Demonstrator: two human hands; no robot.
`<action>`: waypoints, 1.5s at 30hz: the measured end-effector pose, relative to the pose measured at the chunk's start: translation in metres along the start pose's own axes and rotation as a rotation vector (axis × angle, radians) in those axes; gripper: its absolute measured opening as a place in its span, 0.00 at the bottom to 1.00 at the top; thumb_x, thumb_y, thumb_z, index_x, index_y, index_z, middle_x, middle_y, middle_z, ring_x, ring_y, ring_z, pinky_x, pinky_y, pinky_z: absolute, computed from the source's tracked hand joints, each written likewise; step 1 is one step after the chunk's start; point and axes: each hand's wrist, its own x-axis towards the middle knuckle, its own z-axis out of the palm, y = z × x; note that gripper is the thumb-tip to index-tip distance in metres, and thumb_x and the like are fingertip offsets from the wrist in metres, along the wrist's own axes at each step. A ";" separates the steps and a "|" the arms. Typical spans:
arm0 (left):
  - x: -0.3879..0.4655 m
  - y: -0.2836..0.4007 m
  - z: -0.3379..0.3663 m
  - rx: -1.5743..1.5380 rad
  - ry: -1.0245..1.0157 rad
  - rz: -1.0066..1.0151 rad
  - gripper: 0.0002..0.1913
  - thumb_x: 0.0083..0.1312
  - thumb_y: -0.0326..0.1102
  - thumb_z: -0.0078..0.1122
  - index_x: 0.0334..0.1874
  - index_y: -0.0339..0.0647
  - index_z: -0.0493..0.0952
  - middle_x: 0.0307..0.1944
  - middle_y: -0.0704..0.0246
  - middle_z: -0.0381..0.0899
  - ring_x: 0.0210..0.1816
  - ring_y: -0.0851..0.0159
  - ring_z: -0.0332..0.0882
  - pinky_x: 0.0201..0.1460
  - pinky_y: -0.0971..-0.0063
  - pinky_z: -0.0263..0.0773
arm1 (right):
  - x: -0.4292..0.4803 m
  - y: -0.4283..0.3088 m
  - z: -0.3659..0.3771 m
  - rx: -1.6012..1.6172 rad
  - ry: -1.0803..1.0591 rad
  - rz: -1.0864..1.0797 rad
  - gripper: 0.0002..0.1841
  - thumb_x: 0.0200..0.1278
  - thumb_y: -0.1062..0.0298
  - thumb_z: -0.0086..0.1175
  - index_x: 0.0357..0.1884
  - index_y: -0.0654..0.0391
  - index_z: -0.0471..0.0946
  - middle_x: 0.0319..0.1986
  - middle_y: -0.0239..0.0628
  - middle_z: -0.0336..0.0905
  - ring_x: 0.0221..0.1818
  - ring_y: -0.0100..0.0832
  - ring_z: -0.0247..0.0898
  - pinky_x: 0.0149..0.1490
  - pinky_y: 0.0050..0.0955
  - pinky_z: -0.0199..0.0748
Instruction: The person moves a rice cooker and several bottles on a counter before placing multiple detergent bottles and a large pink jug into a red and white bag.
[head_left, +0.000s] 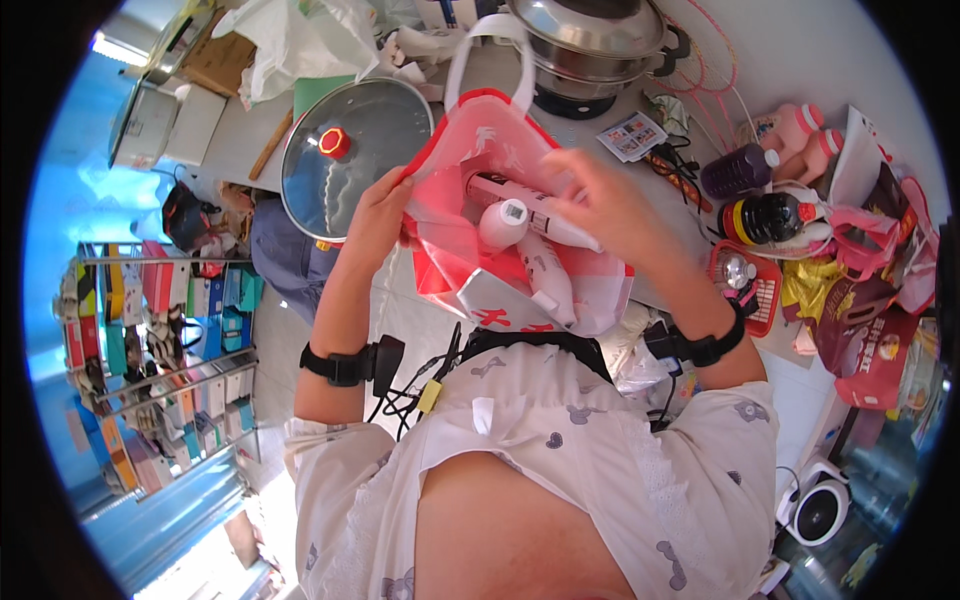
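Observation:
A red and white shopping bag (442, 289) with white loop handles gapes open in front of my body. My left hand (379, 214) pinches its left rim between thumb and fingers. Inside lie pale pink-white bottles: one bottle (502, 227) points its end upward and bears a printed code. Another bottle (540, 212) lies slanted behind it, and a third bottle (546, 274) slopes down towards me. Over the right side of the opening hovers my right hand (604, 206), slightly blurred, fingers apart and holding nothing visible. Its fingertips are close to the slanted bottle; whether they touch the bag is unclear.
A pot with a glass lid (360, 161) stands left of the bag, a steel steamer pot (592, 49) behind it. Bottles, including a dark sauce bottle (761, 219), and a red plastic basket (765, 304) are at right. A rack of boxes (165, 360) is far left.

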 end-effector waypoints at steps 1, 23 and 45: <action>0.000 -0.001 0.001 -0.026 0.024 0.005 0.13 0.70 0.36 0.39 0.48 0.38 0.73 0.20 0.71 0.73 0.15 0.73 0.72 0.16 0.83 0.65 | -0.007 0.001 -0.013 -0.223 0.143 0.011 0.23 0.55 0.61 0.58 0.51 0.59 0.68 0.44 0.43 0.75 0.44 0.47 0.73 0.49 0.37 0.70; -0.027 0.043 0.057 -0.140 0.125 0.215 0.13 0.69 0.31 0.48 0.50 0.32 0.74 0.27 0.81 0.71 0.25 0.85 0.63 0.27 0.89 0.57 | -0.031 0.053 -0.087 0.559 0.236 0.335 0.19 0.60 0.50 0.53 0.34 0.60 0.77 0.26 0.29 0.75 0.29 0.23 0.69 0.36 0.26 0.65; -0.036 0.057 0.131 1.193 0.106 0.282 0.27 0.58 0.33 0.58 0.60 0.36 0.64 0.38 0.59 0.77 0.38 0.56 0.77 0.41 0.66 0.73 | -0.023 0.144 -0.098 0.484 0.140 0.478 0.19 0.63 0.50 0.50 0.37 0.60 0.76 0.28 0.31 0.77 0.30 0.24 0.73 0.35 0.28 0.73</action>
